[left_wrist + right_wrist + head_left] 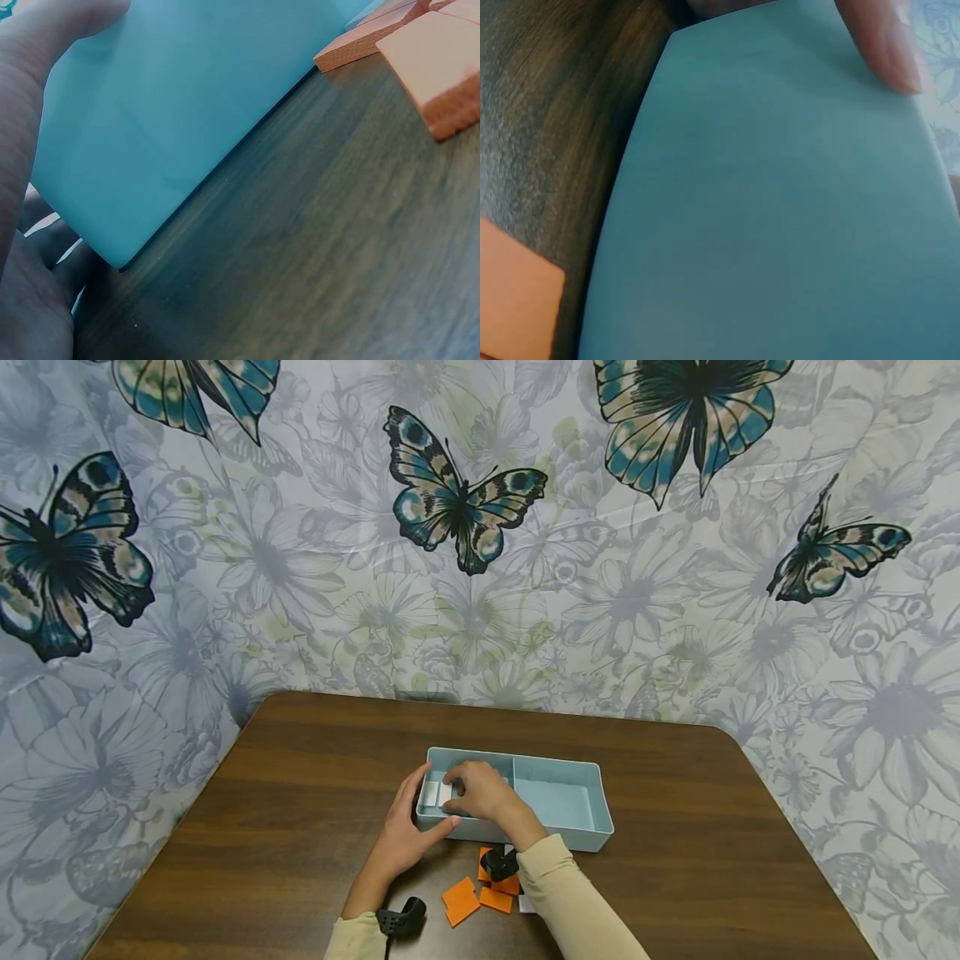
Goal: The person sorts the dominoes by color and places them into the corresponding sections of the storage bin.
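Note:
A light blue divided box (558, 837) sits on the table, seen from its side in the left wrist view and the right wrist view. My left hand (405, 835) holds its left end, fingers along the end wall and thumb against the front wall. Over the left compartment, my right hand (483, 792) reaches in and pinches a white block (446, 793) between thumb and fingers. Beside that block, farther left in the same compartment, is another white block (431, 793). The right hand's fingertips inside the box are hidden from the right wrist view.
Several orange blocks (461, 902) lie on the brown wooden table (300, 777) in front of the box, partly hidden by the right wrist. A white piece (527, 905) lies near the right sleeve. Behind the table hangs a butterfly-print cloth (480, 635).

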`<state>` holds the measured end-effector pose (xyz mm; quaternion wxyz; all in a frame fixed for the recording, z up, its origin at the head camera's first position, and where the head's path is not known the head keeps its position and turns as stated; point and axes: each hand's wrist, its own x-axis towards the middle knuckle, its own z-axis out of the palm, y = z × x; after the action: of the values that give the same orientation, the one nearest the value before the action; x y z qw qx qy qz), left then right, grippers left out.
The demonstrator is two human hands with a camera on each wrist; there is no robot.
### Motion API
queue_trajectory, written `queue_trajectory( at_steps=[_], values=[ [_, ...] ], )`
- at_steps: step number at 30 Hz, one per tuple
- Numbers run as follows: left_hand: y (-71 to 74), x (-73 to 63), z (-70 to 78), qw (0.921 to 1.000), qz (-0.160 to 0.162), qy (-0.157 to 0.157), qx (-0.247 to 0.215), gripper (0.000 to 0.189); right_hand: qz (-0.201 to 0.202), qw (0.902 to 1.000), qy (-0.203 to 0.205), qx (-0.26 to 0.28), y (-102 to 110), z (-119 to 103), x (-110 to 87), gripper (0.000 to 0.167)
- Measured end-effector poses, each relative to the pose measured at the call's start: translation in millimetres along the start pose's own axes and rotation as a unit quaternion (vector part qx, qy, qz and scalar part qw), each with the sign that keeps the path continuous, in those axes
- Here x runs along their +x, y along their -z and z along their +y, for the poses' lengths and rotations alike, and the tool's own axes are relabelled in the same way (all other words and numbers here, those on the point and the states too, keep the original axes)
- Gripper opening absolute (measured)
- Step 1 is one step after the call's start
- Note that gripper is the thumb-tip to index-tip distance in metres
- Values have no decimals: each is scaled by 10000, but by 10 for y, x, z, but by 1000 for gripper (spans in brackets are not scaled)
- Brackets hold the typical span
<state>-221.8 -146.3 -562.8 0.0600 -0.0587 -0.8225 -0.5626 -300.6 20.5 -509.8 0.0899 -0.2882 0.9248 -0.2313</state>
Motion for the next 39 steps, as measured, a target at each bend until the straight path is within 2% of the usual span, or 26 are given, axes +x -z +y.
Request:
queue_trajectory(
  at_steps=[14, 39],
  values=[
    [-4, -1, -3, 10000, -10, 7, -48, 94, 127, 9997, 218, 46, -19, 2, 5, 38],
    [-6, 1, -30, 9999, -24, 97, 25, 95, 16, 9997, 200, 112, -15, -1, 12, 38]
  ],
)
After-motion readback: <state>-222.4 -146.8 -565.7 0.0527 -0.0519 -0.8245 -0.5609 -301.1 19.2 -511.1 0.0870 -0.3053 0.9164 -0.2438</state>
